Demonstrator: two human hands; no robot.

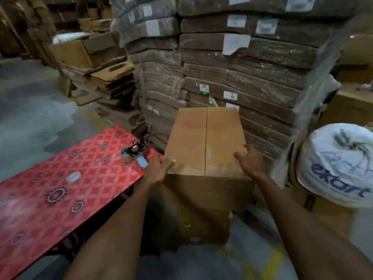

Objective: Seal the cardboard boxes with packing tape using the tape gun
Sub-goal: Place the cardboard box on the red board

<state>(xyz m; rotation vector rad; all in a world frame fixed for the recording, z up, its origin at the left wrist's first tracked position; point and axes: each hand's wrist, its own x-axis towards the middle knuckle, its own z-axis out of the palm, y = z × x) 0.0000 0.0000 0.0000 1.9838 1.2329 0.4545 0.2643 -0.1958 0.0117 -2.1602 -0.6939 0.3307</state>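
Between both hands: plain brown cardboard box (203, 142), top flaps closed, meeting at a middle seam | left hand (158, 171) flat on near-left corner, fingers straight | right hand (251, 161) spread loosely on right edge | black tape gun (134, 153) just left of left hand, on red patterned table (60, 188)

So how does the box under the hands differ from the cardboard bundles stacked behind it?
The box is assembled, flaps closed along a centre seam; the bundles are flat. The box is unwrapped; the bundles are film-wrapped with white labels. Both are brown cardboard.
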